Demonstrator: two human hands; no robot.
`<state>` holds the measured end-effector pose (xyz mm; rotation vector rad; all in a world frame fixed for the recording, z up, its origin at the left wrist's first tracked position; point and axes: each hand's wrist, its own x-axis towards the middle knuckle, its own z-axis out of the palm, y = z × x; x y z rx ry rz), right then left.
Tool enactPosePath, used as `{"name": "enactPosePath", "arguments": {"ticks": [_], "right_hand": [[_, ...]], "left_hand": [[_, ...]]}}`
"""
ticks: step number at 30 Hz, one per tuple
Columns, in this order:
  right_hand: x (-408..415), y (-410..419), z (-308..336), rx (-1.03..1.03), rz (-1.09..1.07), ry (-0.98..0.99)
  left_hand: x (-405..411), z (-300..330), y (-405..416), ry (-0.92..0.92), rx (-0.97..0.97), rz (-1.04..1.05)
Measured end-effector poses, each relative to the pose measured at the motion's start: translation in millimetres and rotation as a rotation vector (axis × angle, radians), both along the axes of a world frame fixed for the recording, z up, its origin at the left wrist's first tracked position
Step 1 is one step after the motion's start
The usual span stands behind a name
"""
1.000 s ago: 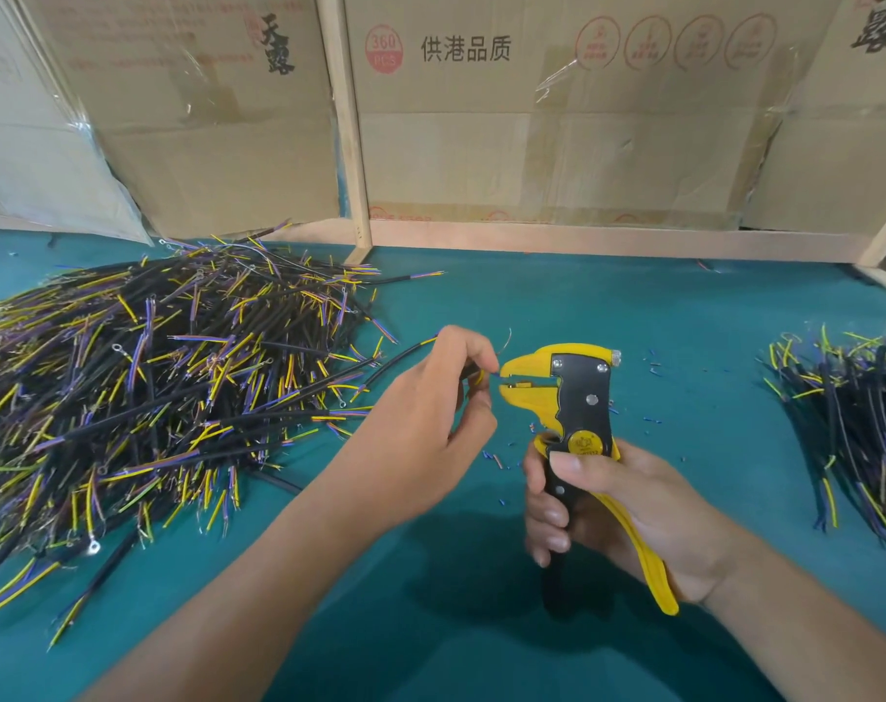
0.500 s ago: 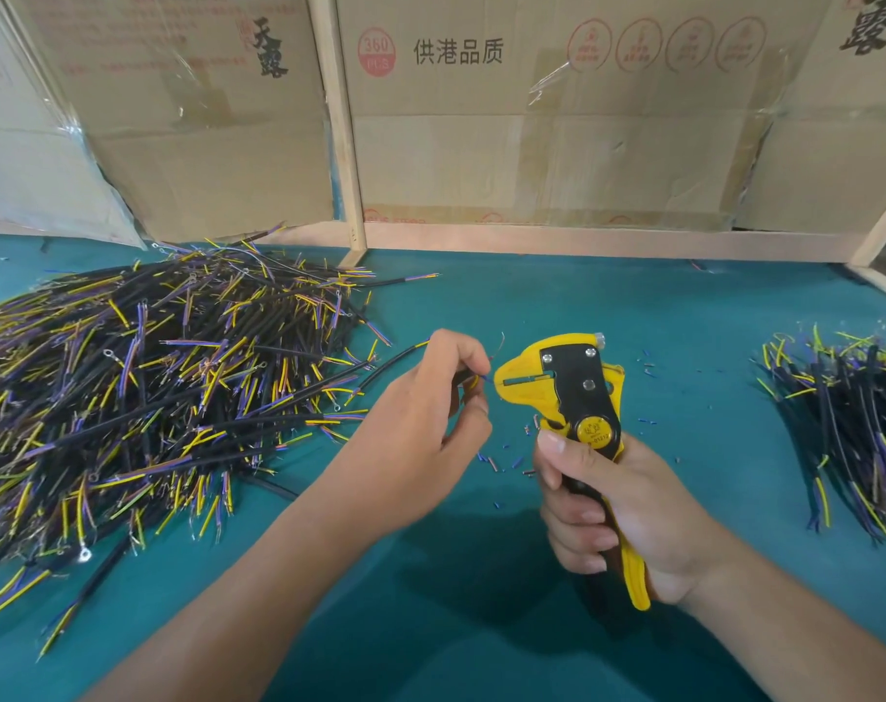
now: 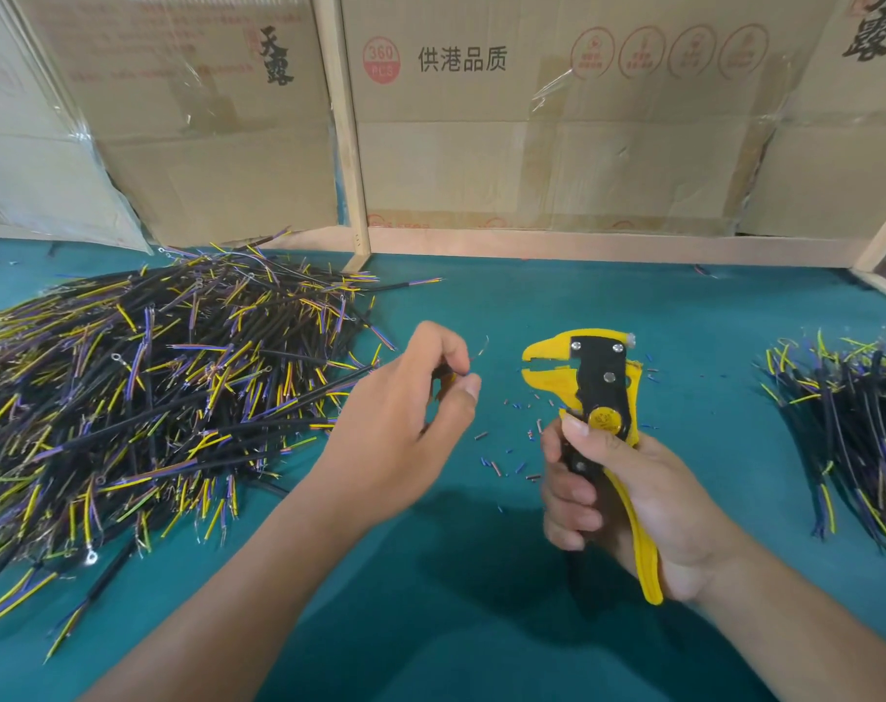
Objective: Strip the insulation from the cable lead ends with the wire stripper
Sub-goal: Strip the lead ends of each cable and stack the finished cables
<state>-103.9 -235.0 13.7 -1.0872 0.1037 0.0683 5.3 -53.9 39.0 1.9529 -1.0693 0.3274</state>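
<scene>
**Hands holding a cable lead and a wire stripper above a green work table**

A person is sitting at a teal green table, seen from a head camera looking down at both bare forearms. The left hand is hovering near the middle of the scene, its thumb and fingers curling inward and pinching a single cable, a black one running away to the left toward the big pile. A thin bare wire end is poking up just past the fingertips.

The right hand is gripping the handles of a yellow and black wire stripper, fingers wrapping round the black handle and the yellow handle lying against the palm. The tool is standing upright with its beak pointing left at the cable end, its jaws standing slightly apart. The tool's head and the pinched lead are near each other but are not touching.

Small cut scraps of insulation are lying scattered on the table between and just beyond the two hands. A large heap of cables with yellow and purple leads is filling the left side. A smaller heap of cables is lying at the right edge. Taped cardboard boxes with printed Chinese characters are standing behind a wooden frame at the far side
</scene>
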Motion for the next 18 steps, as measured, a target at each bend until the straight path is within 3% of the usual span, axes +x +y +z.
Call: {"name": "enactPosePath", "arguments": {"ticks": [9, 18], "right_hand": [[1.1, 3.5, -4.8, -0.073, 0.098, -0.034], [-1.2, -2.0, -3.6, -0.056, 0.203, -0.023]], "left_hand": [[-8.8, 2.2, -2.9, -0.044, -0.061, 0.085], [-7.4, 1.1, -0.1, 0.004, -0.021, -0.008]]}}
